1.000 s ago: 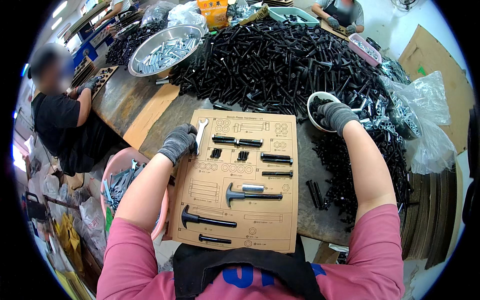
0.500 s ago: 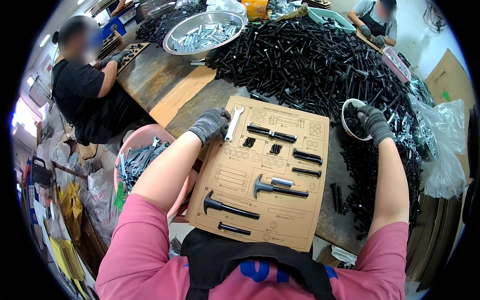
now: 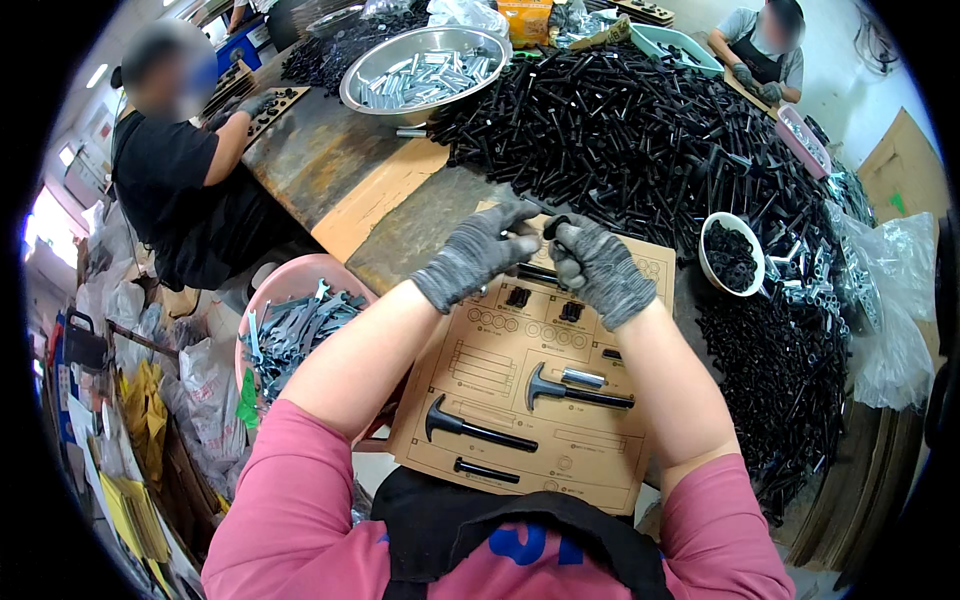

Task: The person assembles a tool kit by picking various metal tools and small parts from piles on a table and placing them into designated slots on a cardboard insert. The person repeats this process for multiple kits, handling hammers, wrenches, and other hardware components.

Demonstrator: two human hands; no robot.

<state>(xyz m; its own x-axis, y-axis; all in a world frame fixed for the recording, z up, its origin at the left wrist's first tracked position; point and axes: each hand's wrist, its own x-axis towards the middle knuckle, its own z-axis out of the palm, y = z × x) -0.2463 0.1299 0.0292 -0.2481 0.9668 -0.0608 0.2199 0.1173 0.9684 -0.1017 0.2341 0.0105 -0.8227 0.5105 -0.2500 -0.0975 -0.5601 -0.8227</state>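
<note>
Down on a scuffed worktable [image 3: 405, 222] sits a great heap of black bolts [image 3: 600, 130], one co-worker [image 3: 165, 165] at left, another [image 3: 762, 62] far right by a white wall [image 3: 845, 110], and over the upper part of a printed cardboard sheet [image 3: 540, 472], the right hand [image 3: 603, 272] has a small dark piece [image 3: 554, 225] pinched in its gloved grip! Just beside it hangs the left hand [image 3: 475, 257], fingers loosely parted, a gap showing; outlines and tiny captions line the sheet, mostly too small to read.
</note>
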